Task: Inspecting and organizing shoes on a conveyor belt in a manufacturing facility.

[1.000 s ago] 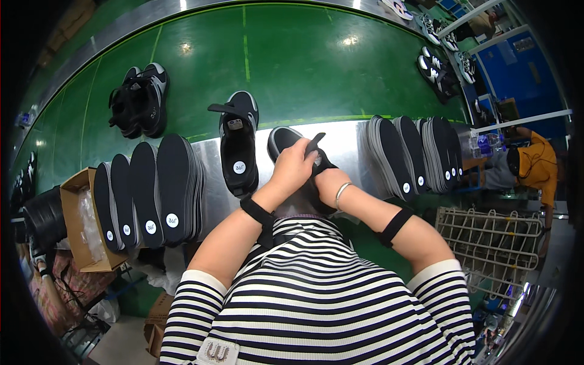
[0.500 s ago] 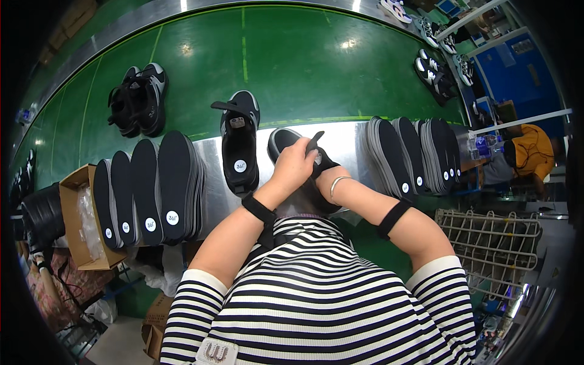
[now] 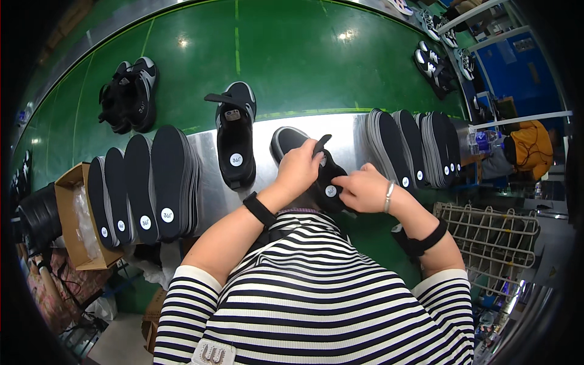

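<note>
Head: L hand (image 3: 299, 169) grips shoe (image 3: 326, 173); R hand (image 3: 367, 191) curled, hold unclear; insole stks (image 3: 390, 145) alongside.

between the left insole stacks (image 3: 167, 182), ranged on a ledge (image 3: 210, 167), and the right insole stacks (image 3: 389, 146), a first shoe (image 3: 234, 137) is set left of a second shoe (image 3: 289, 140). beyond the left stacks a shoe pair (image 3: 143, 97) is placed; to their left, a box (image 3: 66, 219).
</note>
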A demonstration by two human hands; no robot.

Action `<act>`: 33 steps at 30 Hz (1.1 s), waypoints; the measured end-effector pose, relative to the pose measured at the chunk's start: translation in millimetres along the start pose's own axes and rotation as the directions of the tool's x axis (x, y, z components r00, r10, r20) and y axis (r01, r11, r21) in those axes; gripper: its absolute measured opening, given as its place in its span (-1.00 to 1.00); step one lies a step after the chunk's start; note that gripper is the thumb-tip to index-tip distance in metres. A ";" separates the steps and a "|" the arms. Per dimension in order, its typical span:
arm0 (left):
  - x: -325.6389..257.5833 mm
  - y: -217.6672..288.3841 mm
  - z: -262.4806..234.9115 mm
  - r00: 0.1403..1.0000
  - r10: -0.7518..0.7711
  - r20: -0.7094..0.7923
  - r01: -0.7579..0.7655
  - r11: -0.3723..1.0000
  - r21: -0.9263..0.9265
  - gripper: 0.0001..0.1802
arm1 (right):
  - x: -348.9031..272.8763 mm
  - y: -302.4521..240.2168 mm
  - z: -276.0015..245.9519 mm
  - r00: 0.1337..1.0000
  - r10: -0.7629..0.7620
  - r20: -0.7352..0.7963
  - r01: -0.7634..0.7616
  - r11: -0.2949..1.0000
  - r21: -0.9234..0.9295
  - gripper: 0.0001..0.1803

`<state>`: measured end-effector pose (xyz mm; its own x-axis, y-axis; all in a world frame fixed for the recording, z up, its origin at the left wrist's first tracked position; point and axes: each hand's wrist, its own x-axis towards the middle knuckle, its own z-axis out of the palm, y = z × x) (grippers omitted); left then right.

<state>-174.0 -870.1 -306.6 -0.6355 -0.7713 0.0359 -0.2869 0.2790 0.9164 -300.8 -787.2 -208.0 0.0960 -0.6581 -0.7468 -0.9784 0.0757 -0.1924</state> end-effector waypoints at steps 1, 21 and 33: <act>0.0 0.6 0.4 1.000 -0.002 0.003 0.002 1.000 0.000 -0.79 | -5.3 0.5 4.8 0.998 -0.068 -0.001 0.068 0.998 0.015 -0.59; 3.5 -2.1 0.4 0.998 0.065 0.004 -0.065 0.996 -0.063 -0.80 | 34.9 -3.1 43.6 0.997 -0.011 0.080 0.014 0.999 -0.033 -0.11; 3.1 4.8 -2.7 0.999 0.003 0.042 -0.001 0.999 -0.043 -0.85 | 27.9 -6.6 47.9 0.986 0.017 0.167 -0.002 0.996 -0.090 -0.40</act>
<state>-175.4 -872.7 -301.0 -0.6661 -0.7456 0.0213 -0.2554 0.2549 0.9326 -282.9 -770.2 -258.1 0.1084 -0.5227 -0.8456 -0.9911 0.0092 -0.1328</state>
